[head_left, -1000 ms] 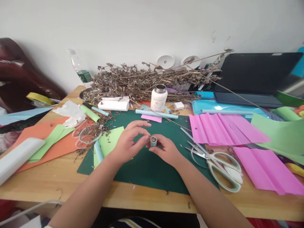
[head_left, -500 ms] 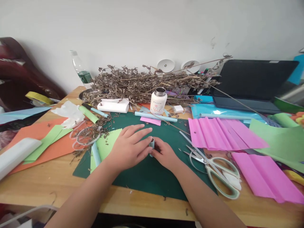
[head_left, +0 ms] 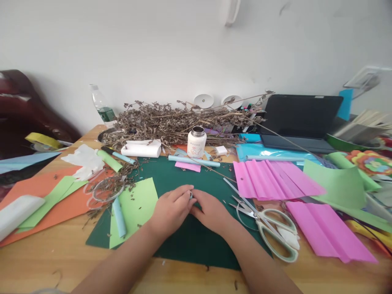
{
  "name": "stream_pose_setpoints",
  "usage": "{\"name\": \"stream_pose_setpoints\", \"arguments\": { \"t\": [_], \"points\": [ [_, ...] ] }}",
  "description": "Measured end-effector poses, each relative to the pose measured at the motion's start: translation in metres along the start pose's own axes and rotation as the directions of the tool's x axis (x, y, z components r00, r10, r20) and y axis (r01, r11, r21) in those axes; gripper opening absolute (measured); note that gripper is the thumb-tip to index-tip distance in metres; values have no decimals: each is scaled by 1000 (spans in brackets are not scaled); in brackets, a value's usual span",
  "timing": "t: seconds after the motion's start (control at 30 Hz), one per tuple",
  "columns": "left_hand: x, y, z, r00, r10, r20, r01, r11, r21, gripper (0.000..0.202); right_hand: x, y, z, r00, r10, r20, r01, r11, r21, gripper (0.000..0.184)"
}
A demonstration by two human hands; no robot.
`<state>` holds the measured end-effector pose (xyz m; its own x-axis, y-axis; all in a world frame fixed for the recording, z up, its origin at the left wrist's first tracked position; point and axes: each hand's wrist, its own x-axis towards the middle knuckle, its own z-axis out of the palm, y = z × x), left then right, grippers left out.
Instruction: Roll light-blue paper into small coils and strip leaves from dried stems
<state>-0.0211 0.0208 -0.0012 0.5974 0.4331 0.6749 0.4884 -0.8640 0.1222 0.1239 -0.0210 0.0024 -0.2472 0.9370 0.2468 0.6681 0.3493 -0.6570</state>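
Over the dark green cutting mat (head_left: 202,245), my left hand (head_left: 173,206) and my right hand (head_left: 208,208) meet at the fingertips. Between them is a small light-blue paper roll (head_left: 191,195), mostly covered by the fingers. Both hands are closed around it. A light-green paper sheet (head_left: 137,204) with dry leaf crumbs lies left of my left hand, a blue paper tube (head_left: 119,217) resting on it. Scissors with pale green handles (head_left: 272,228) lie right of my right hand. Ahead stands an uncapped white bottle (head_left: 196,143), behind a long blue paper tube (head_left: 194,161).
Dried plant stems (head_left: 171,122) stretch along the back by the wall. Pink crepe paper (head_left: 272,179) and a black laptop (head_left: 303,122) are at the right. Orange paper (head_left: 70,200), a tape ring (head_left: 108,190) and a crumpled white tissue (head_left: 84,161) lie left. A plastic bottle (head_left: 102,106) stands behind.
My left hand's fingers, spread before, have curled in around the small roll, and the hands are closer together. The camera view has tilted up and shifted right.
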Motion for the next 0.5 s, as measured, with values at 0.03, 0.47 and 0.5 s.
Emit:
{"name": "stream_pose_setpoints", "arguments": {
  "t": [0.03, 0.47, 0.5],
  "points": [
    [-1, 1, 1, 1000, 19, -25, -20, 1000, -12, 10, -1, 1, -13, 1000, -17, -26, 15, 998, -68, 24],
    [-3, -8, -6, 987, 123, -105, -136, 982, -132, 33, 94, 172, -277, 572, 389, -722, -719, 661, -214, 50],
    [-3, -8, -7, 990, 119, -79, -130, 981, -146, 29, 101, 182, -283, 582, 400, -708, -734, 633, -245, 49]
  ]
}}
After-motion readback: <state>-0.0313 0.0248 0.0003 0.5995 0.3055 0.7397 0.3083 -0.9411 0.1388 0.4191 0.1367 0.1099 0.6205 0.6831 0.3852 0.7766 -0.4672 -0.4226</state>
